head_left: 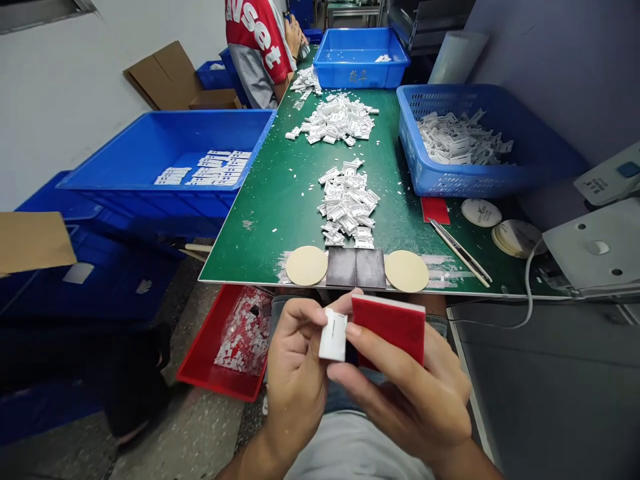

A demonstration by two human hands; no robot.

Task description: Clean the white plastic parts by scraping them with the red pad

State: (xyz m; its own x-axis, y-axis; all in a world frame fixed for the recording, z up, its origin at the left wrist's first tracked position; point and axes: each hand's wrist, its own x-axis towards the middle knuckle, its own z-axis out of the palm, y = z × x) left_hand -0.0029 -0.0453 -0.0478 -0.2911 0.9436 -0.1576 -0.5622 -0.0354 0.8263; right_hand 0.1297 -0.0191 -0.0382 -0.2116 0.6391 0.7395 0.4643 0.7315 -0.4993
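In front of my lap, my left hand (300, 367) pinches a small white plastic part (333, 335) with a thin slot in its face. My right hand (410, 393) grips a flat red pad (390, 327) with a white backing along its top edge. The right index fingertip touches the white part's right edge. Just beyond, at the table's near edge, lie two dark square pads (341, 268) between a left tan disc (307, 265) and a right tan disc (407, 270). A heap of similar white parts (349, 203) lies behind them.
On the green table (270, 220) stand a blue basket of white parts (415, 147), a blue bin (360, 75) and a utility knife (460, 253). A blue crate (115, 150) is at left, a red bin (200, 360) below. A co-worker (260, 53) is at the far left side.
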